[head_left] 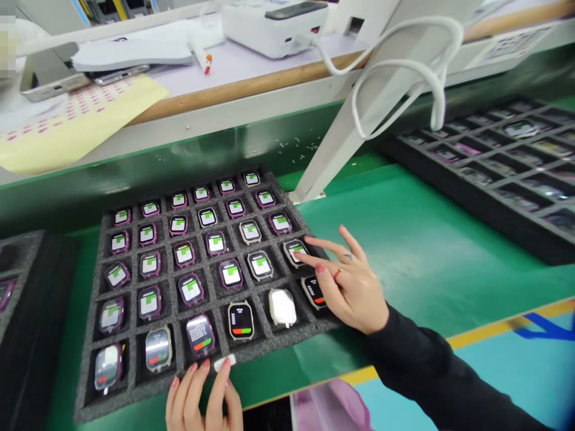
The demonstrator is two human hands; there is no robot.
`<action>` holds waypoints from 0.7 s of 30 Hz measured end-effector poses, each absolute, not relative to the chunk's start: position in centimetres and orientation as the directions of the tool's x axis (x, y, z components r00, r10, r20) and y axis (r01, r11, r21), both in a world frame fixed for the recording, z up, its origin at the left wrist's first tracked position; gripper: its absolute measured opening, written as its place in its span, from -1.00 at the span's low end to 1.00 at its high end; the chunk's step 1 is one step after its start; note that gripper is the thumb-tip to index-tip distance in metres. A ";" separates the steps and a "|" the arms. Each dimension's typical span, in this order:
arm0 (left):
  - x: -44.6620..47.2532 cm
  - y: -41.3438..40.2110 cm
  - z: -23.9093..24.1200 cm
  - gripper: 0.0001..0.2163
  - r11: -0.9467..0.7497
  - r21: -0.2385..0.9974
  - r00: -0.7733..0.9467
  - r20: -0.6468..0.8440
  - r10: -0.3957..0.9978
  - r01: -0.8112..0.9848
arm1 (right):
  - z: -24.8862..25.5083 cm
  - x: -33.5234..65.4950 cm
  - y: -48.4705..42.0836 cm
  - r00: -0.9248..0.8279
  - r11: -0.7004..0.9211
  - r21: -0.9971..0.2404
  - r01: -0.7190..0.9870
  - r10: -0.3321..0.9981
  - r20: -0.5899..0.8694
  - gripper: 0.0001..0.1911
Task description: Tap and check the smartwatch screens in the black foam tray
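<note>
A black foam tray [90, 395] with square pockets lies on the green bench; several small smartwatch bodies [231, 273] sit in it, most with lit screens. My right hand [345, 281] reaches in from the right, fingers spread, index tip touching the watch [294, 248] at the tray's right edge. Just below my fingers lies another watch [313, 291] showing a red bar. One watch [282, 306] lies white back up. My left hand [202, 398] rests on the tray's near edge with fingers straight, beside a small white piece [224, 362].
A second dark tray [494, 203] of watches lies at the right, another tray [18, 287] at the left edge. A white angled post [341, 137] and looped cable [404, 72] stand behind. The shelf above holds a white device [274, 24], a yellow label sheet [76, 120] and phones.
</note>
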State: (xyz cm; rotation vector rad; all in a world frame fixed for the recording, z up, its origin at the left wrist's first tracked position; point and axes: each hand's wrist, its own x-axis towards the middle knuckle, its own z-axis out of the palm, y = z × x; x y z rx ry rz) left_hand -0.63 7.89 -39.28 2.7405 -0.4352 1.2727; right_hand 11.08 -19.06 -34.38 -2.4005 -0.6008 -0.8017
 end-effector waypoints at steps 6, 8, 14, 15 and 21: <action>-0.8 8.2 -39.5 -0.74 -0.943 -0.059 0.605 0.753 -0.257 -0.327 | -34.5 11.1 -19.4 0.702 -0.736 -0.376 0.562 0.183 0.689 -0.61; -1.0 8.3 -39.5 -0.72 -0.943 -0.052 0.613 0.748 -0.254 -0.328 | -34.4 11.0 -19.3 0.698 -0.728 -0.380 0.571 0.186 0.692 -0.62; -1.5 8.1 -38.7 -0.71 -0.944 0.040 0.673 0.711 -0.203 -0.327 | -32.7 10.7 -17.1 0.741 -0.663 -0.408 0.628 0.350 0.574 -0.65; -1.6 8.0 -38.6 -0.71 -0.944 0.054 0.681 0.706 -0.194 -0.325 | -32.5 10.7 -16.6 0.739 -0.648 -0.409 0.643 0.383 0.554 -0.65; -1.7 7.5 -38.1 -0.70 -0.947 0.108 0.700 0.700 -0.144 -0.302 | -32.2 10.8 -14.5 0.711 -0.616 -0.373 0.694 0.501 0.494 -0.63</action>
